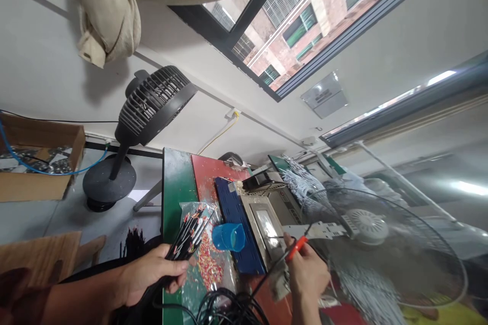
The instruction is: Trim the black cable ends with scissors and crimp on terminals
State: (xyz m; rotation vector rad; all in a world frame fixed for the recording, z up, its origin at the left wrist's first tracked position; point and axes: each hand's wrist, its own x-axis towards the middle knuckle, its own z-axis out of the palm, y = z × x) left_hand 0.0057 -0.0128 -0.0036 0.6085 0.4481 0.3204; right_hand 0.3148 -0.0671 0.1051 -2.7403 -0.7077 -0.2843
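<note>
Crinkled clear plastic sheeting point(227, 275) with gritty red-and-yellow scraps point(209, 265) lies on the smooth green table point(175, 177). At nine o'clock from a translucent, rounded blue cup point(229, 237), the left hand point(162, 269) grips slender black cables point(189, 233), pale-tipped and splayed; at three, the right hand point(308, 275) grasps a red-handled tool point(296, 248).

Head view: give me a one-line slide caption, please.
Left hand grips a bundle of wires; right hand holds a red tool; a blue cup sits between them.
</note>
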